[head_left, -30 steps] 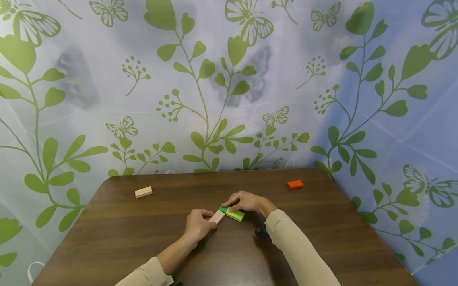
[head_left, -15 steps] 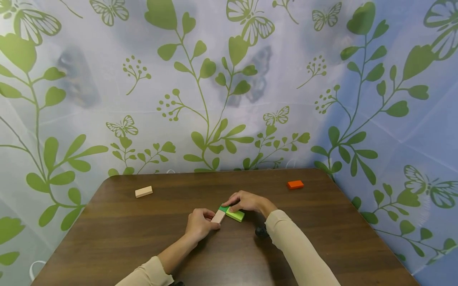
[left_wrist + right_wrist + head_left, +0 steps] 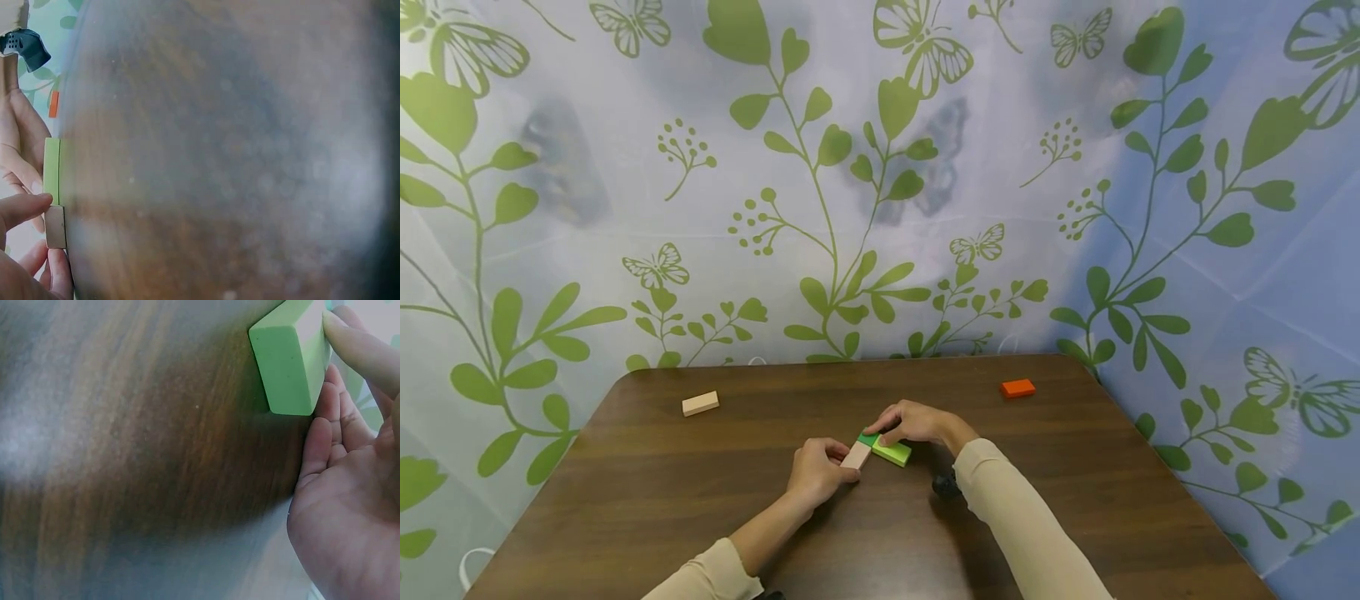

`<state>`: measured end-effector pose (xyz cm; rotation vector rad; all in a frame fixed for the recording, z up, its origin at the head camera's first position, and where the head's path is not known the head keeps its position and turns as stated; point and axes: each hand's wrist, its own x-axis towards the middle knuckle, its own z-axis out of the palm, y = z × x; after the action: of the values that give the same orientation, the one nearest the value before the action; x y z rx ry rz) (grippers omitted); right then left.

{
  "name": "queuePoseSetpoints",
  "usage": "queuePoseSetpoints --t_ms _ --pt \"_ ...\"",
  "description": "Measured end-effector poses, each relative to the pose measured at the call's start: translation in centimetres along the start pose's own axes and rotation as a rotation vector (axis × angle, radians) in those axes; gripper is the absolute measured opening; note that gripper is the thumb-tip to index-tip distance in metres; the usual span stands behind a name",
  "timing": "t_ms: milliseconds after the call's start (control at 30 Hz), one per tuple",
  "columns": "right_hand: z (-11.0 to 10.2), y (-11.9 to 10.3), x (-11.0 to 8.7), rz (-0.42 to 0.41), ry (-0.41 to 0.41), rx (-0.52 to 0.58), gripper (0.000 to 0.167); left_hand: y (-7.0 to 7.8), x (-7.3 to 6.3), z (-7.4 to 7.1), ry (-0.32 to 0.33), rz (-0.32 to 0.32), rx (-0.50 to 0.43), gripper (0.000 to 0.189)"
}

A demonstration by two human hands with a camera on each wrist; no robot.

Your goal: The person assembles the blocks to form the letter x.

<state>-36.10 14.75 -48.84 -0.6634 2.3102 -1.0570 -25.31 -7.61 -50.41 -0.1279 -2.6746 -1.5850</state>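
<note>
Three small blocks meet near the middle of the brown table (image 3: 760, 517). My left hand (image 3: 814, 472) pinches a pale pinkish block (image 3: 857, 456) between thumb and fingers; its far end is against a dark green block (image 3: 868, 438). From the dark green block a light green block (image 3: 892, 452) slants off to the right. My right hand (image 3: 919, 422) grips at their junction, thumb on the light green block and index finger by the dark green one. The right wrist view shows the near end of the light green block (image 3: 284, 369) beside the thumb and curled fingers.
A beige block (image 3: 701, 403) lies at the back left of the table, and an orange-red block (image 3: 1018, 388) at the back right. Behind the table hangs a curtain (image 3: 865, 200) with green leaves and butterflies. A black wrist device (image 3: 946, 485) sits under the right forearm.
My left hand has shifted slightly right and swung the pinkish block more nearly into line with the dark green block. The right hand and the light green block have hardly moved.
</note>
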Motion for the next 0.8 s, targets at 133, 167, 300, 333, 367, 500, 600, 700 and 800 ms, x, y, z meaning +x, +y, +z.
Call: queuePoseSetpoints --t_ms 133,167,300,333,367,500,600,700,800 --pt "0.0 0.0 0.0 0.002 0.000 0.005 0.030 0.0 0.0 0.1 0.001 -0.003 0.000 0.034" --pt "0.0 0.0 0.0 0.004 0.000 0.009 0.030 0.0 0.0 0.1 -0.001 -0.006 0.000 0.035" --pt "0.0 -0.1 0.0 0.001 0.002 0.003 0.030 -0.1 0.2 0.0 -0.010 -0.018 0.005 0.036" --pt "0.0 -0.2 0.0 0.002 0.003 -0.002 0.030 0.0 0.2 0.0 -0.012 -0.020 0.007 0.036" --pt "0.0 -0.3 0.0 0.001 0.003 -0.002 0.030 0.0 0.2 -0.1 -0.013 -0.020 0.009 0.036" --pt "0.1 -0.6 0.1 -0.006 0.002 -0.004 0.031 0.0 0.3 -0.2 -0.014 -0.015 0.013 0.036" --pt "0.1 -0.9 0.1 -0.020 -0.005 -0.004 0.031 0.0 0.3 -0.2 -0.013 -0.008 0.010 0.037" --pt "0.0 -1.2 0.0 -0.037 -0.012 -0.017 0.031 0.0 0.4 -0.2 -0.021 -0.002 0.007 0.038" --pt "-0.5 -1.3 -0.2 -0.060 0.012 0.006 0.030 0.0 0.4 -0.3 -0.034 -0.001 0.009 0.039"
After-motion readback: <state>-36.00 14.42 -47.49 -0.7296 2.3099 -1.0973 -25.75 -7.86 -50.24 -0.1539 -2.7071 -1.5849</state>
